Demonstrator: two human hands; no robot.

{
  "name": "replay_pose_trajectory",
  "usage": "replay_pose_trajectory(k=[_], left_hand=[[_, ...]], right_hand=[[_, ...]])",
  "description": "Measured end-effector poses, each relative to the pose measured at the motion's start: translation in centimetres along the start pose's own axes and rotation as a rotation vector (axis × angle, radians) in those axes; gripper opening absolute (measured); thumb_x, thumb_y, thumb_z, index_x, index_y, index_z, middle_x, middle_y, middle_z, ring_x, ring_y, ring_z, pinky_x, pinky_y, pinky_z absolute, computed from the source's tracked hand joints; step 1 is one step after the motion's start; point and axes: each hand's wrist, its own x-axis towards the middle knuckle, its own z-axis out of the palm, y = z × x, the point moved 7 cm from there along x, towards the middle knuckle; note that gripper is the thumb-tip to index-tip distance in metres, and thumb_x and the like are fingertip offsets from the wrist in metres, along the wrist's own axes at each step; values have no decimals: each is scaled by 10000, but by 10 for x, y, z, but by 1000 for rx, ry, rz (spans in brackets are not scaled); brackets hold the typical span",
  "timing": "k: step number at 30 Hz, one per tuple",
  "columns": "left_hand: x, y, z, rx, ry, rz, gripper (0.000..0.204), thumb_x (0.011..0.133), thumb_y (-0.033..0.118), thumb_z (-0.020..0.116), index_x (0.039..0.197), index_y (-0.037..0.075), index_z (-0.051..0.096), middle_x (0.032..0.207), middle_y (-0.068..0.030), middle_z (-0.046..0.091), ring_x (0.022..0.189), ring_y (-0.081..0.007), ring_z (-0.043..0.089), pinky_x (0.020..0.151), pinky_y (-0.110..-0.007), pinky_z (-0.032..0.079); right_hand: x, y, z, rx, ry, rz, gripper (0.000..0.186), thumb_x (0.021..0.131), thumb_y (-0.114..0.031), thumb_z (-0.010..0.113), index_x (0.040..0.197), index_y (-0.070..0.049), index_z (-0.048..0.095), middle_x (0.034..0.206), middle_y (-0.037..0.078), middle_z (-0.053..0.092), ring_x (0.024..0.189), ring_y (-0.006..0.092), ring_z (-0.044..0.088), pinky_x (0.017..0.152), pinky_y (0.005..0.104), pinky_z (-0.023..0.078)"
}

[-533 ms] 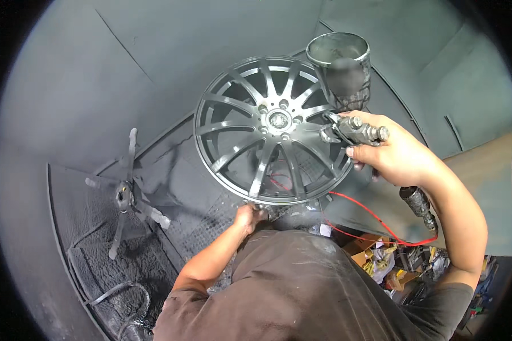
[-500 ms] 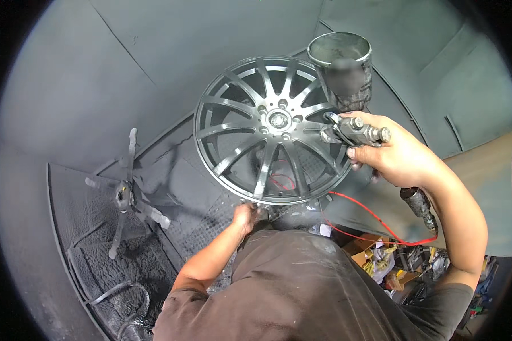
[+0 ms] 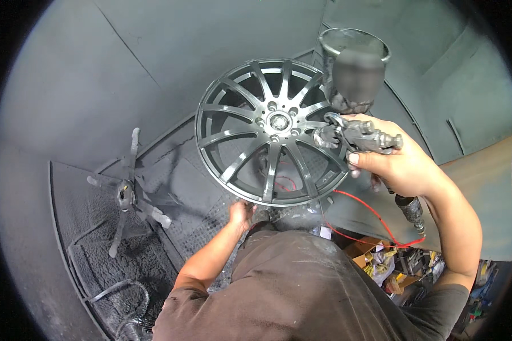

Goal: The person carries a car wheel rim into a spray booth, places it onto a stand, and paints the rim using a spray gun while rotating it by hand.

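My right hand [image 3: 407,156] is closed round the handle of a paint-coated spray gun [image 3: 364,135]. A gravity cup [image 3: 355,71] tops the gun, and its nozzle faces left over the right part of a dark grey, many-spoked car wheel [image 3: 279,121]. The wheel lies face up, raised above the floor, with lug holes around its hub. What supports it is mostly hidden. My left hand [image 3: 242,215] is at the wheel's near edge, its fingers largely hidden by the rim, so their grip cannot be told.
A red air hose [image 3: 375,215] runs from the gun's base under the wheel. A paint-crusted stand with several arms [image 3: 125,195] is at the left. Grey booth walls [image 3: 210,34] curve behind. Boxes and clutter [image 3: 404,270] fill the lower right.
The wheel has turned about its hub, shifting its spokes and lug holes. My right hand has moved slightly right with the spray gun. My left hand has shifted slightly left along the rim.
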Motion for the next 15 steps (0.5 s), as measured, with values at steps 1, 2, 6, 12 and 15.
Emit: replay_pose_trajectory(k=[1, 2, 6, 12, 15], left_hand=[[-1, -2, 0, 0, -2, 2, 148, 905, 31, 458, 943, 49, 600, 949, -79, 628, 910, -222, 585, 785, -385, 475], [-2, -5, -1, 0, 12, -16, 138, 896, 24, 464, 928, 53, 595, 937, -79, 621, 892, -223, 581, 780, -386, 476], [-2, -13, -5, -71, 48, -32, 111, 863, 8, 485, 894, 52, 583, 918, -81, 614, 855, -228, 582, 748, -388, 487], [4, -22, -1, -6, 2, -18, 158, 915, 84, 464, 1024, 77, 578, 1039, -72, 608, 973, -231, 570, 812, -416, 462], [5, -30, 2, 40, 10, -35, 215, 939, 130, 458, 1116, 113, 579, 1156, -54, 585, 1108, -236, 539, 903, -442, 419]], right_hand=[[-4, 4, -2, 101, 10, 14, 419, 870, -92, 639, 1275, -12, 570, 987, 47, 654, 821, 121, 606, 734, 280, 511], [-6, 8, -3, 100, 6, 9, 419, 870, -92, 639, 1275, -12, 570, 987, 47, 654, 821, 121, 606, 734, 280, 511], [-23, 37, -19, 116, 239, 2, 519, 879, -130, 652, 1362, -11, 502, 930, 20, 638, 764, 87, 599, 602, 229, 496], [-92, 118, -27, 322, 605, -72, 636, 848, -129, 662, 1411, 42, 421, 1056, 89, 688, 888, 135, 634, 599, 244, 538], [-113, 145, -9, 534, 647, -4, 642, 858, -110, 652, 1419, 61, 391, 964, 93, 677, 873, 143, 645, 597, 255, 558]])
